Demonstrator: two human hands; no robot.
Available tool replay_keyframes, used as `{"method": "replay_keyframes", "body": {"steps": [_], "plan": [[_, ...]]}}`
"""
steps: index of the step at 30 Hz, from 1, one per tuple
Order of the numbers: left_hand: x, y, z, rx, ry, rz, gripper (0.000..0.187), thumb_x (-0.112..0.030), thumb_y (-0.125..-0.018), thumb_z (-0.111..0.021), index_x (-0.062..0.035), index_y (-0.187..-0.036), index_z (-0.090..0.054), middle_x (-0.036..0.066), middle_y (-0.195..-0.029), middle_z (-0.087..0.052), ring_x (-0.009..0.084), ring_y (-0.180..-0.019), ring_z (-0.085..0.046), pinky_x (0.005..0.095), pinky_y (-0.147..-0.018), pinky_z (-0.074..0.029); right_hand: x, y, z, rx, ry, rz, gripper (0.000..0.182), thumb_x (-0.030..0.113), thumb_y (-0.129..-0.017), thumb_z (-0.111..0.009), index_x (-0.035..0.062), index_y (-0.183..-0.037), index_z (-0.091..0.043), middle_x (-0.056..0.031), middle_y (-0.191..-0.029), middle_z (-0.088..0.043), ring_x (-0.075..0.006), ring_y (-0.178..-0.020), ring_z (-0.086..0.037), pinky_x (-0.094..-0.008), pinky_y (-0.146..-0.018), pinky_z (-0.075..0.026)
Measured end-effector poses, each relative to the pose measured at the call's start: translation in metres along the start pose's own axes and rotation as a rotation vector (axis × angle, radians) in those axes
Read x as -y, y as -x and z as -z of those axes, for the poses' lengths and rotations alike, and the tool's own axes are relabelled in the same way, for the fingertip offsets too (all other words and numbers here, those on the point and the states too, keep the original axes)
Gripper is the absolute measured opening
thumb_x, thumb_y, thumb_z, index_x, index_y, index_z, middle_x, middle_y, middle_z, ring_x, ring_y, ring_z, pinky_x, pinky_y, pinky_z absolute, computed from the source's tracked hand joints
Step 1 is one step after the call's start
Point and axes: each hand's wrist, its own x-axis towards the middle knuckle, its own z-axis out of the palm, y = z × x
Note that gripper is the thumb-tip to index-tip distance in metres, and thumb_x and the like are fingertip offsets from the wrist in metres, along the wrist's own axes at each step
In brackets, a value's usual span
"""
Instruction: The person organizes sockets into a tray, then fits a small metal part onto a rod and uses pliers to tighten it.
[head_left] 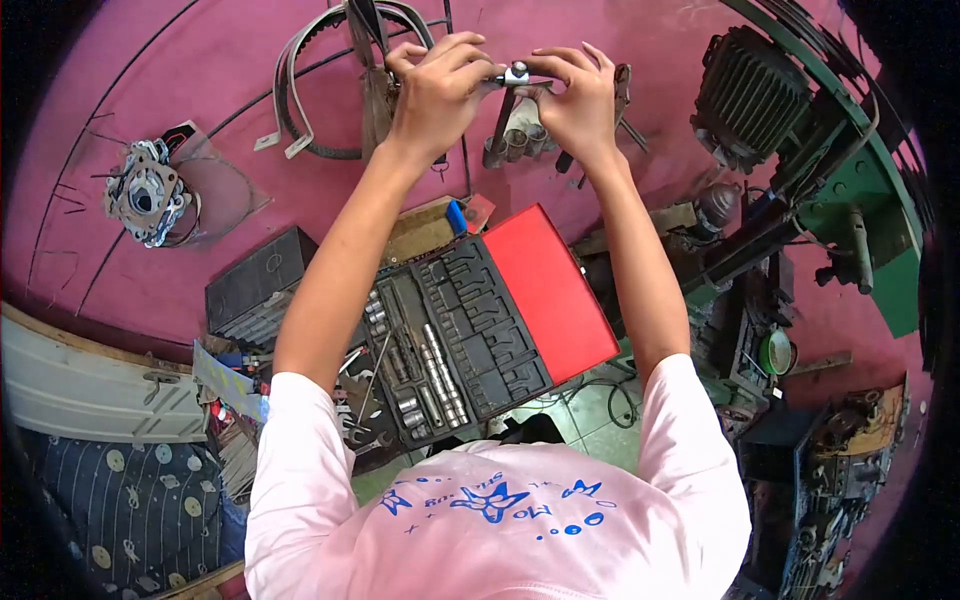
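Note:
Both my arms reach up and forward toward the pink wall. Between my hands is a small metal fitting (516,74) with a round silver top. My left hand (441,88) pinches its dark left end between thumb and index finger, the other fingers loosely curled. On the other side, my right hand (572,95) has its thumb and index finger closed on the fitting's right end, its other fingers raised. Below my hands lies an open toolbox (492,330) with a red lid (550,292) and a black tray holding a row of silver sockets (443,375).
Belts (290,90) and gaskets (148,195) hang on the pink wall (240,60). A green machine (865,190) with a finned motor (752,95) stands at the right. Dark drawers (262,272) are left of the toolbox. Cables (622,405) lie on the tiled floor.

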Motion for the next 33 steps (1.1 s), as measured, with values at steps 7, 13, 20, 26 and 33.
{"method": "replay_keyframes", "body": {"steps": [7, 13, 20, 26, 33], "plan": [[-0.004, 0.050, -0.039, 0.142, -0.100, 0.121, 0.018, -0.013, -0.082, -0.077, -0.0173, -0.100, -0.076, -0.002, -0.104, -0.074, 0.0141, -0.118, -0.063, 0.0420, -0.095, -0.028, -0.031, 0.047, -0.043, 0.128, 0.019, -0.072, 0.026, 0.013, -0.072, -0.082, 0.0176, -0.097, -0.081, -0.0062, -0.098, -0.075, -0.0229, -0.101, -0.069, -0.0489, -0.112, -0.034], [-0.006, 0.083, -0.066, 0.316, -0.109, 0.153, 0.020, -0.007, -0.079, -0.072, -0.0129, -0.098, -0.075, 0.000, -0.099, -0.073, 0.0173, -0.109, -0.065, 0.0469, -0.094, -0.032, -0.040, 0.087, -0.067, 0.221, -0.022, -0.184, 0.027, 0.011, -0.071, -0.080, 0.0151, -0.098, -0.081, -0.0089, -0.095, -0.074, -0.0255, -0.101, -0.068, -0.0481, -0.110, -0.035], [0.001, 0.098, -0.085, 0.334, -0.078, 0.182, 0.022, -0.003, -0.077, -0.072, -0.0137, -0.096, -0.076, 0.000, -0.097, -0.073, 0.0173, -0.104, -0.065, 0.0455, -0.092, -0.034, -0.043, 0.095, -0.072, 0.375, 0.015, -0.255, 0.033, 0.015, -0.071, -0.084, 0.0109, -0.104, -0.080, -0.0089, -0.103, -0.075, -0.0268, -0.105, -0.068, -0.0467, -0.111, -0.034], [0.003, 0.101, -0.087, 0.322, -0.050, 0.178, 0.022, -0.002, -0.078, -0.072, -0.0129, -0.096, -0.076, 0.000, -0.098, -0.072, 0.0180, -0.104, -0.065, 0.0462, -0.093, -0.034, -0.048, 0.101, -0.078, 0.328, -0.014, -0.254, 0.027, 0.015, -0.072, -0.081, 0.0138, -0.099, -0.081, -0.0086, -0.095, -0.076, -0.0239, -0.103, -0.069, -0.0509, -0.113, -0.032], [-0.009, 0.059, -0.064, 0.186, 0.002, 0.182, 0.024, -0.001, -0.078, -0.068, -0.0136, -0.096, -0.077, 0.000, -0.091, -0.070, 0.0182, -0.102, -0.066, 0.0474, -0.095, -0.032, -0.042, 0.067, -0.049, 0.169, 0.042, -0.161, 0.031, 0.017, -0.071, -0.086, 0.0127, -0.102, -0.080, -0.0066, -0.100, -0.075, -0.0269, -0.105, -0.067, -0.0466, -0.110, -0.037]]}}
